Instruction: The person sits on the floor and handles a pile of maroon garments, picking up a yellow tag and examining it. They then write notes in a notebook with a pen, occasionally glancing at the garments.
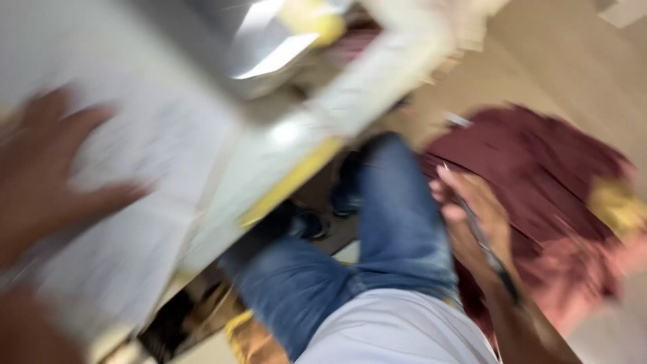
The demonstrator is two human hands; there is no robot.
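Fingers of my left hand [40, 175] lie spread flat on the white sheet [135, 202], while my right hand [472, 216] grips a thin dark tool [482, 239] over the maroon cloth [539, 168]; progress is too blurred to judge.

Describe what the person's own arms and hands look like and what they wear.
Both are bare. The left hand is badly blurred, with no glove, ring or sleeve that can be made out. The right hand is gloveless too, and its forearm shows no sleeve. A dark band seems to cross the wrist, though blur leaves it unclear whether it is worn.

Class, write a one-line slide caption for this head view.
Blurred view: left hand rests on white sheet, right hand grips a thin tool.
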